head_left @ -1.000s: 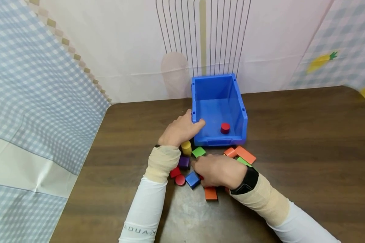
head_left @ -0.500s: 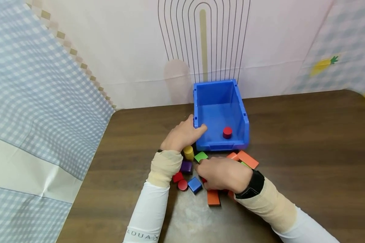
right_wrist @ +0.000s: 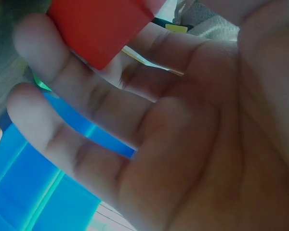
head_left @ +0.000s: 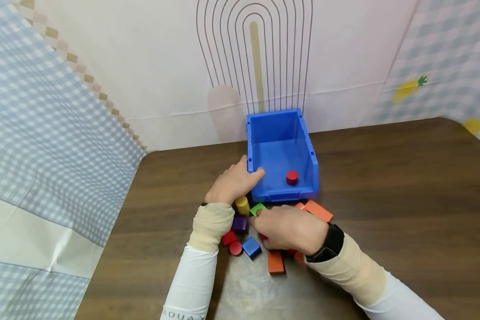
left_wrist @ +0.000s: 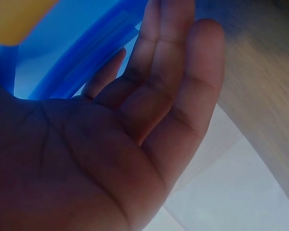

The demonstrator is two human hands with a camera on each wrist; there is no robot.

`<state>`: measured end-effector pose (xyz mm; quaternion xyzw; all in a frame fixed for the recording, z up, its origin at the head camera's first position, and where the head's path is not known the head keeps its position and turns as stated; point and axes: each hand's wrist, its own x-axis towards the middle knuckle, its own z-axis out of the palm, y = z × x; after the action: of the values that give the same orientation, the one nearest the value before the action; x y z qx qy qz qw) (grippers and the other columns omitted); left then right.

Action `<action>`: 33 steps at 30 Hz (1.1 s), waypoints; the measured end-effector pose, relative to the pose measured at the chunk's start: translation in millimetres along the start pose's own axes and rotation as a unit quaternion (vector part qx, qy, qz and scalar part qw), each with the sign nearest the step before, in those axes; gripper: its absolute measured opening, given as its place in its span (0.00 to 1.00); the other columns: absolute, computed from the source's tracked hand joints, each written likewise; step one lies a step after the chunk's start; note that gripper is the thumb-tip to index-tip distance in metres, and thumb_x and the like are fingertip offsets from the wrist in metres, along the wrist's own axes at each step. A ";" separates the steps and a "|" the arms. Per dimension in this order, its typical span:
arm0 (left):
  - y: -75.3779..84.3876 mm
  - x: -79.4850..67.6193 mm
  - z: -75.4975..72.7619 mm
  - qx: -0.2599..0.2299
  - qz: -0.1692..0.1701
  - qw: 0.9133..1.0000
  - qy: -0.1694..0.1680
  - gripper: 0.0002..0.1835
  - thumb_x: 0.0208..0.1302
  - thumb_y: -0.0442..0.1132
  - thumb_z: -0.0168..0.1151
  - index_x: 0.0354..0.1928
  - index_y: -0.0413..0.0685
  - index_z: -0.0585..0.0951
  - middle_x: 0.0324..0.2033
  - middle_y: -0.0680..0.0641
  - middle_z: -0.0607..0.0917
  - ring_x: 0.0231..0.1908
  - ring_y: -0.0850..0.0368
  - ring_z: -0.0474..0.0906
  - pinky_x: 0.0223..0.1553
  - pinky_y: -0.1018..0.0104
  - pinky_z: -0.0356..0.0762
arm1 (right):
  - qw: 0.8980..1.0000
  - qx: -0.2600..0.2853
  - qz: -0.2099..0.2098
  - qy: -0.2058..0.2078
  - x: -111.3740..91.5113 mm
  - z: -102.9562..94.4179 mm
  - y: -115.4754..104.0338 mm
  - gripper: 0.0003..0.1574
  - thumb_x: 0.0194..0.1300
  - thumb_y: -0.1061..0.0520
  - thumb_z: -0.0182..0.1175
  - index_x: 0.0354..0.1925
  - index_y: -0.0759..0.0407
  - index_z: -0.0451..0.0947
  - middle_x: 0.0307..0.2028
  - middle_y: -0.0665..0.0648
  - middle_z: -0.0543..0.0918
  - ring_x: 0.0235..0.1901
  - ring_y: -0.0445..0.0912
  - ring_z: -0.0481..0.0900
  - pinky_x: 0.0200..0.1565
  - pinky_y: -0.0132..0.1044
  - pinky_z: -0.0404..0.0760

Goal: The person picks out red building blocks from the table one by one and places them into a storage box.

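My left hand (head_left: pixel 233 183) grips the left wall of a blue plastic bin (head_left: pixel 290 195), thumb inside and fingers outside. In the left wrist view, the bin's wall (left_wrist: pixel 86 53) passes behind the fingers. A red cylinder (head_left: pixel 292 178) stands inside the bin near its front. My right hand (head_left: pixel 292 227) is low over the loose blocks in front of the bin. Its curled fingers hold a red block (right_wrist: pixel 101 33), seen from the palm side in the right wrist view; from above the hand mostly hides it. Beside the fingertips lie a green block (head_left: pixel 258 209) and a blue block (head_left: pixel 251 247).
Near the left wrist are a yellow cylinder (head_left: pixel 242 205), a purple block (head_left: pixel 239 224), a red block (head_left: pixel 229 238) and a red disc (head_left: pixel 235 248). Orange blocks lie behind (head_left: pixel 319 210) and in front (head_left: pixel 275 262) of the right hand. A printed cloth (head_left: pixel 164 80) hangs behind the wooden table (head_left: pixel 384 186).
The head view has shifted slightly. My left hand keeps its grip on the bin, and my right hand stays at nearly the same place among the blocks.
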<state>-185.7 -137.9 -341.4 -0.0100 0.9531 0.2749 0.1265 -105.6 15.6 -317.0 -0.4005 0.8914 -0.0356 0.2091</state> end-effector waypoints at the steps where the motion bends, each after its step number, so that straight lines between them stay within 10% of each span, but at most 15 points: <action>1: 0.0 -0.1 -0.2 -0.001 0.001 1.000 0.002 0.44 0.68 0.67 0.49 0.79 0.51 0.63 0.68 0.44 0.79 0.57 0.45 0.80 0.64 0.45 0.76 | 1.000 -0.001 -0.002 0.003 -0.4 -0.6 0.2 0.13 0.64 0.56 0.74 0.45 0.56 0.83 0.31 0.51 0.77 0.27 0.47 0.76 0.32 0.40 0.79; 33: -0.2 -1.5 -0.1 -0.016 0.015 1.000 0.012 0.40 0.67 0.65 0.50 0.75 0.50 0.66 0.64 0.42 0.82 0.56 0.43 0.82 0.62 0.43 0.78 | 0.987 -0.028 -0.096 0.125 -8.0 -8.6 15.3 0.13 0.66 0.54 0.75 0.45 0.56 0.82 0.36 0.51 0.80 0.32 0.45 0.81 0.39 0.38 0.85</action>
<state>-184.2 -138.2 -341.1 -0.0014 0.9500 0.2917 0.1112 -115.0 30.9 -310.0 -0.4822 0.8687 -0.0802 0.0805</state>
